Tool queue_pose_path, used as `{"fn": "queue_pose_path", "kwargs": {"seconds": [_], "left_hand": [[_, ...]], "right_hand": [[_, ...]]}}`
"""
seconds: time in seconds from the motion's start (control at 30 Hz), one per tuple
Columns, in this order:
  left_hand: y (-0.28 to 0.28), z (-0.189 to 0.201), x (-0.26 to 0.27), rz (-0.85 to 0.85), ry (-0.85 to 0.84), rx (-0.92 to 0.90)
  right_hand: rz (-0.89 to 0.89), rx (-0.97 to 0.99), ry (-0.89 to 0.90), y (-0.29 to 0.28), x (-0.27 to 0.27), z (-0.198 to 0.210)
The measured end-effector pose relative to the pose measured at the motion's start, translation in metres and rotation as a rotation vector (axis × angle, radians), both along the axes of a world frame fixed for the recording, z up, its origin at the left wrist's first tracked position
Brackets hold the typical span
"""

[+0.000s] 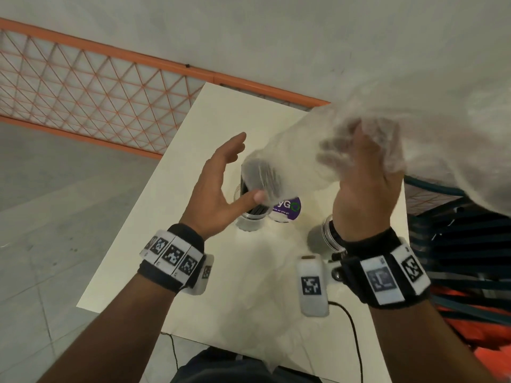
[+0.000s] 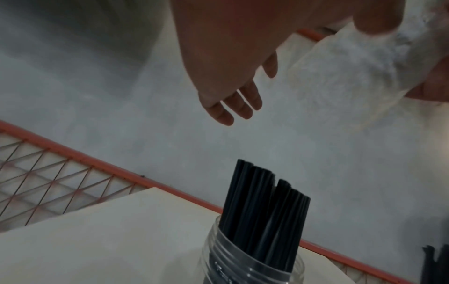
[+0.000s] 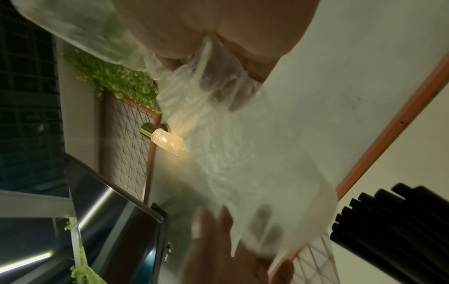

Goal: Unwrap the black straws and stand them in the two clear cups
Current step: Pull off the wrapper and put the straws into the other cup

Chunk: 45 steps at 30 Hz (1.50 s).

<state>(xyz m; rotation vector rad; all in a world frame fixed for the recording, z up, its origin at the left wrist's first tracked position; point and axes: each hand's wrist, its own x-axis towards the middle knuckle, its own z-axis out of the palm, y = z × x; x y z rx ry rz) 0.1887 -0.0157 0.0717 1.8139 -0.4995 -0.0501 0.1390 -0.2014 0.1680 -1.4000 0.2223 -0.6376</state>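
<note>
A clear cup point(image 1: 250, 219) on the cream table point(image 1: 221, 286) holds a bunch of black straws point(image 2: 264, 209) standing upright. A loose clear plastic wrapper point(image 1: 304, 161) hangs over their tops, blurred. My right hand point(image 1: 356, 153) grips the bunched wrapper above the table. My left hand point(image 1: 237, 167) is open beside the cup, fingers point(image 2: 230, 107) straight, thumb against the wrapper's lower end. A second clear cup point(image 1: 326, 233) stands partly hidden behind my right wrist; more black straws point(image 2: 437, 263) show at the left wrist view's lower right corner.
A purple round label point(image 1: 289, 208) lies on the table behind the first cup. An orange mesh fence point(image 1: 83, 87) runs along the table's far edge. A dark slatted chair point(image 1: 470, 244) stands at the right. A black cable point(image 1: 352, 330) trails off the near edge.
</note>
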Motion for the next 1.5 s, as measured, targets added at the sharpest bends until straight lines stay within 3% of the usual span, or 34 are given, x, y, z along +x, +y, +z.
{"fn": "queue_pose_path", "kwargs": {"seconds": [0.07,0.17,0.33,0.47,0.53,0.63,0.73,0.8,0.87,1.0,1.17,1.27,1.5], "left_hand": [[0.006,0.006,-0.016,-0.028,-0.098,-0.011],[0.009,0.006,-0.042,-0.115,-0.128,0.029],[-0.007,-0.042,-0.085,-0.318,0.097,0.339],[-0.005,-0.089,-0.098,-0.456,0.103,0.712],[0.001,-0.105,-0.099,-0.545,0.101,0.891],[0.004,-0.117,-0.100,-0.621,0.097,1.004],[0.001,-0.127,-0.103,-0.658,0.072,1.050],[-0.001,-0.134,-0.101,-0.607,0.087,1.043],[-0.002,-0.135,-0.098,-0.519,0.133,0.970],[0.007,-0.122,-0.080,-0.309,0.182,0.826],[0.011,-0.101,-0.035,0.223,0.269,0.290],[-0.003,-0.086,-0.001,0.185,0.283,0.180],[-0.046,-0.079,0.039,-0.012,0.135,0.332]], "right_hand": [[0.022,0.065,0.009,0.000,-0.013,-0.002],[0.090,0.134,0.213,-0.001,-0.037,-0.024],[0.134,0.152,0.719,-0.010,-0.078,-0.096],[0.227,-0.210,1.125,-0.021,-0.108,-0.139],[0.138,-0.346,1.152,-0.029,-0.114,-0.140],[-0.027,-0.577,0.987,-0.040,-0.116,-0.134],[0.039,-0.952,0.803,-0.039,-0.109,-0.133],[0.197,-1.079,0.841,-0.033,-0.100,-0.141],[0.316,-1.052,0.909,-0.029,-0.092,-0.151],[0.317,-0.871,0.842,-0.022,-0.066,-0.151],[0.217,-0.522,0.820,-0.025,-0.024,-0.145],[0.271,-0.340,0.898,-0.028,0.001,-0.149],[0.405,-0.192,0.816,-0.021,0.019,-0.159]]}}
